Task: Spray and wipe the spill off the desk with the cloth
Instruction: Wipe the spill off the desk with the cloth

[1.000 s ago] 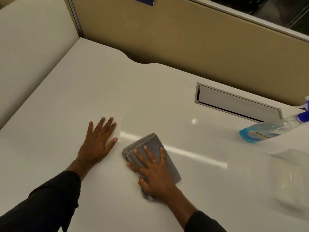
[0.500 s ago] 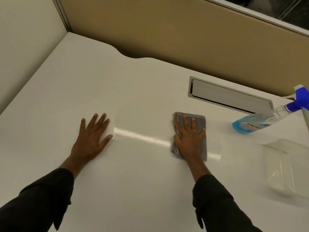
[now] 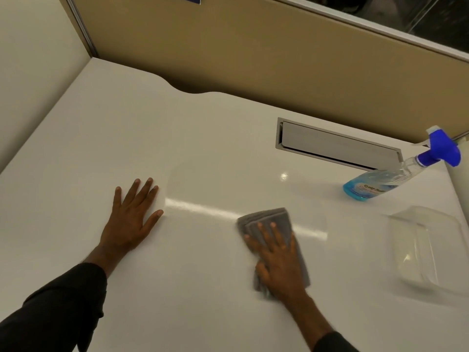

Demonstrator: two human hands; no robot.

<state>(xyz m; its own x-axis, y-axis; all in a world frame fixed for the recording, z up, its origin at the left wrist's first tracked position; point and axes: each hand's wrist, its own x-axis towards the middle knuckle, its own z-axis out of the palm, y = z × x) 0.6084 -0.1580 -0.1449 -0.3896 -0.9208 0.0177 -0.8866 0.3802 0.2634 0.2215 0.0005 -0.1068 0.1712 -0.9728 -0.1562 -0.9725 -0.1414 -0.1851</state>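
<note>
One gray cloth [image 3: 272,224] lies folded on the white desk [image 3: 203,138], a bit to the right of the middle. The right hand [image 3: 278,260] presses flat on top of it, with the fingers spread apart and not curled around it. The left hand [image 3: 132,219] rests flat on the bare desk, well apart from the cloth, fingers also spread. I cannot see any wet spill now, only a bright line of light on the desk. The spray bottle [image 3: 380,181] with blue liquid stands off to the right, and a clear plastic tub [image 3: 429,250] sits near it. If the wiping hand swings too far right, I think it could bump the tub or knock the bottle over. The cloth could also slide out, since nothing grips it.
</note>
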